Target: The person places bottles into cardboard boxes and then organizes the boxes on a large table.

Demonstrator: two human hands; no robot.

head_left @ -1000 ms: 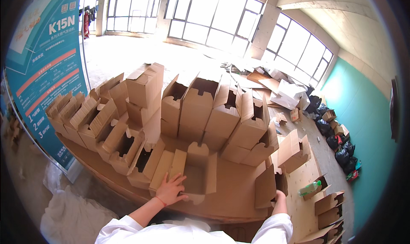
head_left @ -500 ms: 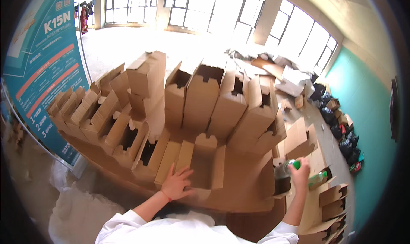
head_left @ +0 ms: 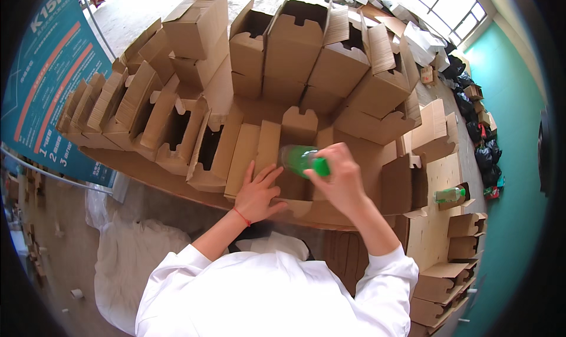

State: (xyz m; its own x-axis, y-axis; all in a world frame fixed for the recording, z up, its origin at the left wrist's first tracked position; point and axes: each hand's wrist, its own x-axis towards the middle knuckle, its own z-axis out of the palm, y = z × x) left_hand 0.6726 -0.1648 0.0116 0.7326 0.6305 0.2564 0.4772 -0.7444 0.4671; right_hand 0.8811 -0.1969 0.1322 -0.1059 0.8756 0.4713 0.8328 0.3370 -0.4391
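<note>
In my right hand (head_left: 342,178) is a clear plastic bottle (head_left: 295,158) with a green cap, gripped near the cap and tilted on its side. Its bottom end is over an open cardboard box (head_left: 299,125), which stands at the front middle of the tabletop. My left hand (head_left: 257,191) lies with its fingers spread against the left side of that box, holding nothing. Motion blurs the bottle slightly, and its contents cannot be made out. Just left of the box stand more open cardboard boxes (head_left: 210,154) side by side.
Tall open boxes (head_left: 289,48) line the far side of the table. A wooden board (head_left: 433,225) on the right bears small boxes and a second bottle (head_left: 449,195) with a green cap. A teal banner (head_left: 53,89) stands at the left; black bags (head_left: 483,154) lie along the green wall.
My right hand has brought the bottle left from the right-hand side to above the open box. My left hand stays at that box. The view has tilted down.
</note>
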